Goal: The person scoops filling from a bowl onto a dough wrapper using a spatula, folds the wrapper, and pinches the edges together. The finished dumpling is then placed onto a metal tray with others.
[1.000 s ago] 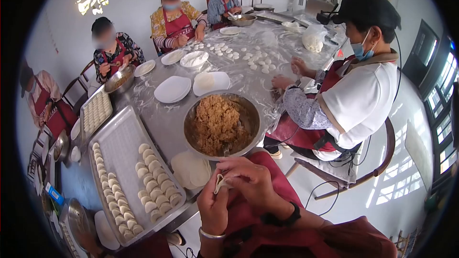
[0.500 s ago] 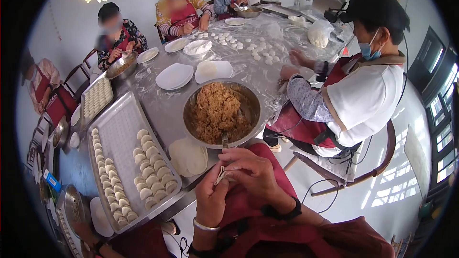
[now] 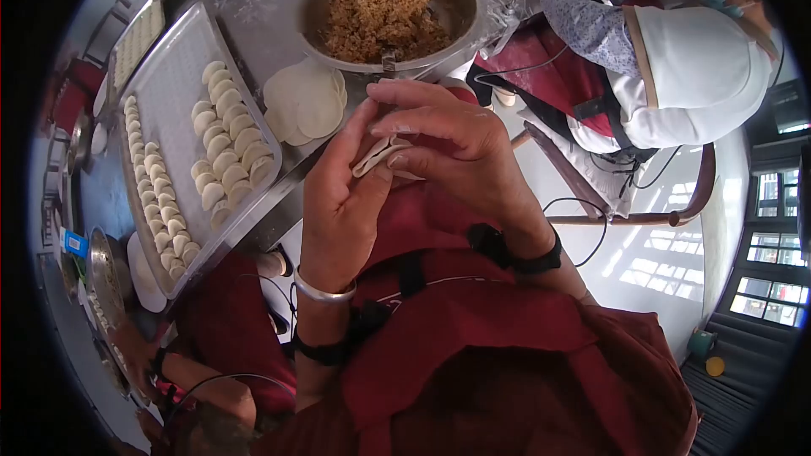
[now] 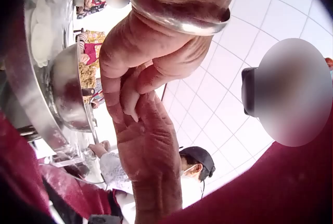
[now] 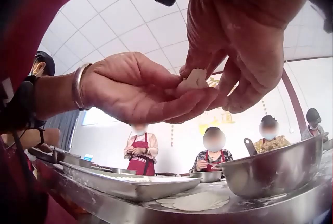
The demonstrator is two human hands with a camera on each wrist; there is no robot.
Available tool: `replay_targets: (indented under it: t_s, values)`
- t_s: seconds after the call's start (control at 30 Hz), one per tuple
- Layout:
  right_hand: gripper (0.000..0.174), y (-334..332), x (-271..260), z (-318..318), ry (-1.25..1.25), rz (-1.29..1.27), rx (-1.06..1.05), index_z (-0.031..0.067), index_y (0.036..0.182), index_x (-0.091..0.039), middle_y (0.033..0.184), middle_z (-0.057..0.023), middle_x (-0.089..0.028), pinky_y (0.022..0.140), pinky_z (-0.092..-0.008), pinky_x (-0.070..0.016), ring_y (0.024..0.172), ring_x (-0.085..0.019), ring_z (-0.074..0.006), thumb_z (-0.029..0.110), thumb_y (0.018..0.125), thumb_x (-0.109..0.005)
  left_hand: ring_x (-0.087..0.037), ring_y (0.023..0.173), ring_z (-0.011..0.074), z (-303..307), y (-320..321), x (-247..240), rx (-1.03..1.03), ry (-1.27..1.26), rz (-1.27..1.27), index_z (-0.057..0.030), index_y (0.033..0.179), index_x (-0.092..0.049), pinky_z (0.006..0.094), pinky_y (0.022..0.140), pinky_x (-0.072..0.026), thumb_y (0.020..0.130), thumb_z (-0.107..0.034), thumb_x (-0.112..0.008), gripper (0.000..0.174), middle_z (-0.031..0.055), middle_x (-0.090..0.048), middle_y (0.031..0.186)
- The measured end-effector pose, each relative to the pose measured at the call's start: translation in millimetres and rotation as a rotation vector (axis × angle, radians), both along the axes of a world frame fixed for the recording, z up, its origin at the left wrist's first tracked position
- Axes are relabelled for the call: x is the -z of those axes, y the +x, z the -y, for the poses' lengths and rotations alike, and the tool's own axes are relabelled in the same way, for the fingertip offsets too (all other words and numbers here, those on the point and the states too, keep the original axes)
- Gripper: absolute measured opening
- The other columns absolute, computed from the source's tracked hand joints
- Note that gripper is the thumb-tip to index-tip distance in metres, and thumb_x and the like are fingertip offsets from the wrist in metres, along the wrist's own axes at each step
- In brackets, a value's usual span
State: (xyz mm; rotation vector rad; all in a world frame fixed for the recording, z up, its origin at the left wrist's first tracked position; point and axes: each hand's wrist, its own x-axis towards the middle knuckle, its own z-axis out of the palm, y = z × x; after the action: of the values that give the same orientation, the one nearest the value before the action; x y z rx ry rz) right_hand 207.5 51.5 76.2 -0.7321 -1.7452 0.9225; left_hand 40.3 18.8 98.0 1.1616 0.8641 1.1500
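A folded dumpling point(image 3: 382, 154) of pale dough is held between both hands in front of the apron. My left hand point(image 3: 338, 207) cradles it from the left, with the thumb against its near side. From the right, my right hand point(image 3: 469, 143) pinches the dough edge between thumb and fingers. In the right wrist view, the dumpling point(image 5: 195, 80) shows a pale upright flap between the fingertips. Fingers cover most of the dumpling point(image 4: 130, 99) in the left wrist view. Just beyond the hands stands a steel bowl point(image 3: 460, 13) of brown minced filling point(image 3: 376, 0).
Round dough wrappers point(image 3: 306, 101) lie stacked at the table edge. To their left, a metal tray point(image 3: 165, 105) carries rows of finished dumplings point(image 3: 226, 131). A person in a white top point(image 3: 697, 59) sits at the right, and another person's arm point(image 3: 203, 376) is at lower left.
The head view has tilted downward, so the bowl, tray and hands appear higher and nearer. Both hands keep hold of the dumpling, and their fingers have shifted along its edge.
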Motion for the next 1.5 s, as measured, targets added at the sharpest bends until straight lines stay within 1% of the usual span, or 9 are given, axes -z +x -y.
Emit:
replay_targets:
  t_s: [0.3, 0.4, 0.5, 0.7, 0.8, 1.1, 1.2, 1.3, 1.5]
  values:
    - [0.031, -7, -11, 7, -0.194, -0.156, -0.007, 0.002, 0.109, -0.068, 0.135, -0.0154, -0.056, 0.093, -0.032, -0.053, 0.116, -0.059, -0.0217, -0.007, 0.079, -0.07, -0.056, 0.117, 0.02, 3, -2, -6, -0.04, 0.039, -0.06, 0.0095, 0.144, -0.031, 0.0308, 0.097, -0.0488, 0.095, 0.002, -0.047, 0.052, 0.0188, -0.054, 0.131]
    - [0.028, -8, -2, 5, -0.096, -0.167, 0.028, 0.0045, 0.106, -0.068, 0.13, -0.0126, -0.059, 0.072, -0.0262, -0.0542, 0.103, -0.065, -0.0177, -0.002, 0.079, -0.072, -0.057, 0.115, 0.0197, 4, -1, -7, -0.037, 0.027, -0.046, 0.0101, 0.143, -0.032, 0.0309, 0.097, -0.0488, 0.094, 0.002, -0.048, 0.052, 0.0191, -0.055, 0.13]
    - [0.022, -11, -1, 4, -0.016, -0.149, 0.094, 0.0034, 0.101, -0.069, 0.125, -0.0131, -0.063, 0.075, -0.0273, -0.054, 0.106, -0.065, -0.0203, -0.001, 0.08, -0.071, -0.059, 0.112, 0.019, 2, 0, -6, -0.064, 0.041, -0.055, 0.0102, 0.142, -0.035, 0.0306, 0.095, -0.0505, 0.096, 0.0, -0.051, 0.049, 0.0182, -0.057, 0.126]
    - [0.016, -26, 6, -3, 0.022, -0.325, 0.142, 0.0003, 0.096, -0.068, 0.118, -0.0145, -0.066, 0.087, -0.0313, -0.0522, 0.108, -0.064, -0.023, -0.001, 0.081, -0.071, -0.061, 0.107, 0.0163, 0, 7, 3, -0.188, -0.043, 0.243, 0.0083, 0.137, -0.045, 0.0287, 0.091, -0.0525, 0.098, -0.006, -0.055, 0.042, 0.014, -0.06, 0.122]
    - [0.013, -33, 7, -6, 0.001, -0.39, 0.139, 0.0003, 0.094, -0.067, 0.116, -0.0144, -0.067, 0.09, -0.0328, -0.051, 0.11, -0.063, -0.0237, -0.001, 0.081, -0.071, -0.06, 0.106, 0.0151, -1, 8, 6, -0.241, -0.004, 0.167, 0.0079, 0.135, -0.048, 0.0279, 0.091, -0.0519, 0.098, -0.005, -0.054, 0.04, 0.0127, -0.06, 0.121]
    - [0.021, -24, 8, -18, 0.228, -0.145, 0.186, 0.0006, 0.095, -0.067, 0.109, -0.0134, -0.069, 0.091, -0.0375, -0.0518, 0.113, -0.062, -0.0315, -0.001, 0.075, -0.073, -0.06, 0.106, 0.0139, -10, 4, 13, -0.14, 0.013, 0.033, 0.0073, 0.137, -0.045, 0.0275, 0.091, -0.0512, 0.099, -0.002, -0.049, 0.04, 0.0112, -0.06, 0.12]
    - [0.025, -19, 7, -19, 0.173, -0.07, 0.182, 0.0, 0.099, -0.069, 0.111, -0.0136, -0.069, 0.093, -0.0386, -0.0504, 0.116, -0.06, -0.0319, 0.0, 0.075, -0.074, -0.06, 0.105, 0.0136, -13, 2, 16, -0.111, -0.014, 0.137, 0.0072, 0.137, -0.046, 0.0274, 0.09, -0.0513, 0.1, -0.005, -0.049, 0.039, 0.011, -0.061, 0.119]
    - [0.028, -23, 2, -16, 0.027, -0.155, 0.198, 0.0002, 0.102, -0.069, 0.113, -0.0137, -0.068, 0.096, -0.0395, -0.0485, 0.118, -0.059, -0.0321, 0.001, 0.075, -0.074, -0.06, 0.104, 0.0135, -14, -2, 20, -0.086, 0.0, 0.063, 0.0071, 0.138, -0.045, 0.0276, 0.09, -0.0517, 0.102, -0.009, -0.047, 0.039, 0.0108, -0.061, 0.118]
    - [0.022, -22, 15, -24, 0.103, -0.125, 0.15, 0.0011, 0.095, -0.069, 0.112, -0.0129, -0.069, 0.095, -0.0391, -0.0496, 0.118, -0.06, -0.032, 0.001, 0.074, -0.074, -0.059, 0.098, 0.0109, -17, 8, 13, -0.148, -0.101, 0.107, 0.0073, 0.136, -0.046, 0.0253, 0.087, -0.0505, 0.102, -0.009, -0.046, 0.038, 0.0077, -0.062, 0.111]
